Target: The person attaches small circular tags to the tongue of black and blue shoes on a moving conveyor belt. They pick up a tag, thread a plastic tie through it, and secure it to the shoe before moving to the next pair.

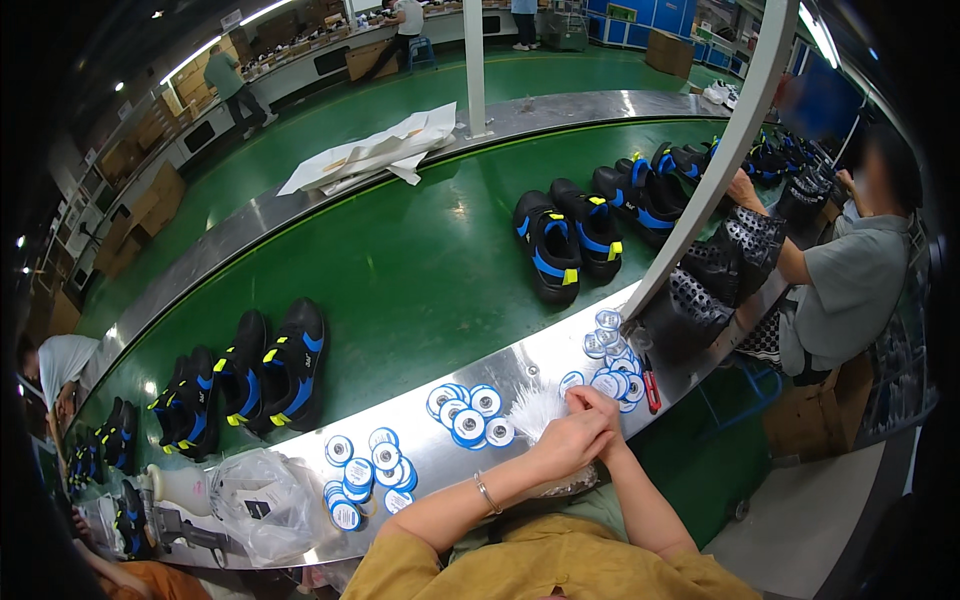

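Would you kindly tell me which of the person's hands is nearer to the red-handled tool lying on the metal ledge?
Right. The right hand sits just left of the red-handled tool, close to it. The left hand lies lower and further left, by the white tuft.

Your view is evenly and brightly lit from ceiling tube lights at 11 o'clock and 1 o'clock. Glare streaks the steel rail near centre and the far rail toward 12 o'clock. Shadows under the shoes on the green belt are soft and short. Straight edges bow outward; a black vignette closes the corners. Detail softens toward the rim, and your hands look slightly blurred.
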Demonstrator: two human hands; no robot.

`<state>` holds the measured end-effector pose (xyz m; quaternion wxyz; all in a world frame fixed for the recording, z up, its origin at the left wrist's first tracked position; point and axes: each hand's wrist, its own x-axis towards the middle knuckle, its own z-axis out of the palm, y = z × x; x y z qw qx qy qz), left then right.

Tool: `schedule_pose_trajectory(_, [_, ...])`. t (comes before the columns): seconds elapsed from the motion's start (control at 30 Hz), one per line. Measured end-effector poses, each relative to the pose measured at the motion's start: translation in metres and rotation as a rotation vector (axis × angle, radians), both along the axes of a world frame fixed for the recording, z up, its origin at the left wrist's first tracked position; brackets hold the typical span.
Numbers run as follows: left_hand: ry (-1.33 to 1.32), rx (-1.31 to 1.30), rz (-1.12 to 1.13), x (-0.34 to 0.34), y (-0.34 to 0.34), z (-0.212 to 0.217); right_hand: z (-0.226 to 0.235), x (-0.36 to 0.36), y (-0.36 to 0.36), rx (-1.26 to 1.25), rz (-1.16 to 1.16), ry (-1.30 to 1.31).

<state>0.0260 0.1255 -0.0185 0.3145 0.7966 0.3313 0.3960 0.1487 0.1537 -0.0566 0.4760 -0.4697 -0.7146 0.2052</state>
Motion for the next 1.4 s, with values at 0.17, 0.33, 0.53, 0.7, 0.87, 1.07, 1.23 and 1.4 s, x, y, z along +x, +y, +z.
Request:
schedule_pose_trajectory(0.17, [0.0, 0.0, 0.001, -0.001, -0.001, -0.001, 0.002, -0.002, 0.0, 0.012, 0.0, 0.005])
schedule_pose_trajectory(0.33, [-0.021, 0.0, 0.004, 0.0, 0.0, -0.002, -0.005, 0.001, 0.0, -0.018, -0.009, 0.004])
schedule_pose_trajectory(0.53, [-0.026, -0.004, 0.0, -0.001, 0.0, -0.003, -0.002, 0.001, -0.003, -0.088, -0.004, -0.021])
schedule_pose_trajectory(0.7, [0.003, -0.015, -0.006, -0.002, 0.0, -0.004, 0.003, -0.001, -0.002, -0.067, 0.012, -0.025])
schedule_pose_trajectory(0.87, [-0.015, -0.015, -0.017, -0.001, -0.003, 0.001, -0.002, 0.002, -0.004, -0.032, 0.005, -0.02])
schedule_pose_trajectory(1.07, [-0.048, 0.021, -0.028, -0.003, -0.003, 0.003, 0.01, -0.002, -0.004, -0.055, -0.007, 0.028])
schedule_pose_trajectory(1.23, [-0.145, 0.001, -0.009, -0.005, -0.006, 0.017, 0.01, 0.001, -0.005, -0.128, -0.033, 0.189])
schedule_pose_trajectory(1.4, [-0.167, -0.092, 0.206, -0.028, 0.007, 0.04, 0.019, 0.005, -0.005, -0.155, -0.019, 0.183])
